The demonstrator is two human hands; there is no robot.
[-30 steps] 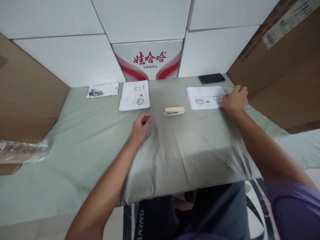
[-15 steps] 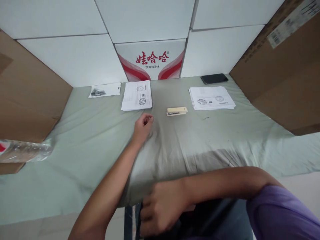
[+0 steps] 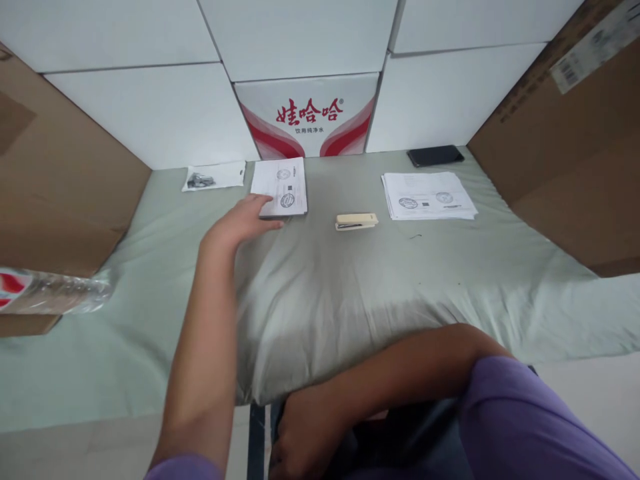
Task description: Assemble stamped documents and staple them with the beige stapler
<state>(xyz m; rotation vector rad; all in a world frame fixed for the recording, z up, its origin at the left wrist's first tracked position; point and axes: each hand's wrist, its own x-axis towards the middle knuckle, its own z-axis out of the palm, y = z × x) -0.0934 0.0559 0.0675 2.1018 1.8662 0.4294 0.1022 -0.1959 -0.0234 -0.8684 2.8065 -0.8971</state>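
Pale green cloth covers the desk [image 3: 320, 293], soft and lightly creased. The left hand [image 3: 245, 219] reaches forward across it, fingers spread flat, the fingertips touching the near left corner of a small stack of printed papers [image 3: 281, 187]. The sheets carry round stamps and a square code. This stack lies directly beyond the left hand, close to the white cartons [image 3: 305, 40] stacked at the back of the desk.

The right hand [image 3: 295, 443] is low, at the near edge of the desk over the lap; it looks loosely curled, but whether it holds anything cannot be told.

The papers would likely be very light, thin and floppy. Loose sheets may slide apart on one another and could crease if pinched hard. A sensible hold would be at the near edge or a corner, thumb under and fingers on top, taking the whole stack together. The soft cloth beneath should let a thumb slip under.

A cream stapler [image 3: 357, 221] lies to the right of the left hand. Farther right is a second, larger stack of stamped papers [image 3: 427, 195], and beyond that a black phone [image 3: 435, 155]. Left of the reaching hand, near the cartons, lies a small clear packet [image 3: 214, 177]. A clear plastic bottle [image 3: 50, 292] lies far to the left. Brown cardboard [image 3: 565, 147] walls both sides.
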